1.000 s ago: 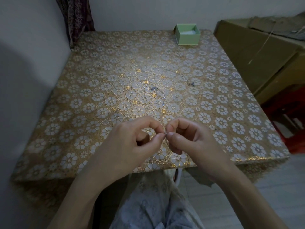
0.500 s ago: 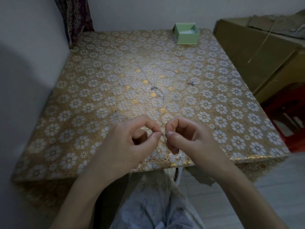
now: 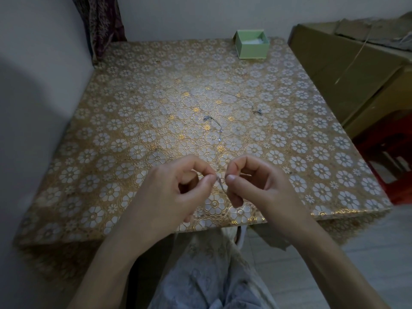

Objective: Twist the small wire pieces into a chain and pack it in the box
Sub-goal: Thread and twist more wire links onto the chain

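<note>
My left hand [image 3: 176, 190] and right hand [image 3: 252, 186] sit close together over the near edge of the table [image 3: 111, 134], thumbs almost meeting. Each pinches one end of a short wire [image 3: 219, 182] between thumb and forefinger; the other fingers curl into the palm. The wire bridges the small gap between the thumbs, sagging toward me, and a thin tail appears to stick out to the right past my right forefinger. It is too fine for me to tell how many turns it carries.

Two more pieces lie on the cloth ahead. The nearer piece [image 3: 214, 126] is straight beyond the gap between my hands, a curved strand with its long axis running from a small bright end at far left toward near right. The far piece [image 3: 243, 101] lies further off and to the right, slanting the same way, with a clump at its right end. My right hand is the closer one to both.

The box [image 3: 252, 44], green and open, stands at the far edge, right of centre, well apart from everything, again on the right hand's side.

Judgement: twisting is in hand and packing not yet begun. Any reach for the next piece goes forward, slightly right.
</note>
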Demonstrator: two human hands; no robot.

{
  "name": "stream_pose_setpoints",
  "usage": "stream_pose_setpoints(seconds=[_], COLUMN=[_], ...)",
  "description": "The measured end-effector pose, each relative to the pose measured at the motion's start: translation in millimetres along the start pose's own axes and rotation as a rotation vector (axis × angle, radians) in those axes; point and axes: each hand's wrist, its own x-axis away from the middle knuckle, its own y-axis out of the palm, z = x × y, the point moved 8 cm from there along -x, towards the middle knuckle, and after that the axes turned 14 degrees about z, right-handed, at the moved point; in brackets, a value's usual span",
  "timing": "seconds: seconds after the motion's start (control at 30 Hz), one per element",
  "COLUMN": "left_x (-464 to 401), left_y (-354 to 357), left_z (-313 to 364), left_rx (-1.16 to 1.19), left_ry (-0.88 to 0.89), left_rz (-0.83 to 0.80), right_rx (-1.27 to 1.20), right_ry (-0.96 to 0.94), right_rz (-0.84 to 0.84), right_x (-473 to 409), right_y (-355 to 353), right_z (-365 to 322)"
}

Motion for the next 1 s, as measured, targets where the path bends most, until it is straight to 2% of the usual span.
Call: stream_pose_setpoints(seconds=[0.2, 0.5, 0.8, 1.0], left_x=[-0.3, 0.8, 0.3, 0.5], left_y=[-0.9, -1.0, 2.7, 2.4], left_z=[1.5, 2.3, -7.6, -8.4], left_rx=[-0.027, -0.060, 0.090, 0.114], left_ry=[0.015, 0.014, -0.090, -0.123], left_rz=[0.009, -0.023, -0.017, -0.014], right_rx=[0.142, 0.177, 0.156, 0.234], right_ry=[-0.081, -0.136, -0.153, -0.229], right_rz=[0.038, 0.044, 0.064, 0.076], right_x=[-0.2, 0.3, 0.5, 1.5], right_y=[4.0, 3.2, 1.9, 2.5], right_z=[-3.4, -6.7, -6.6, -10.8])
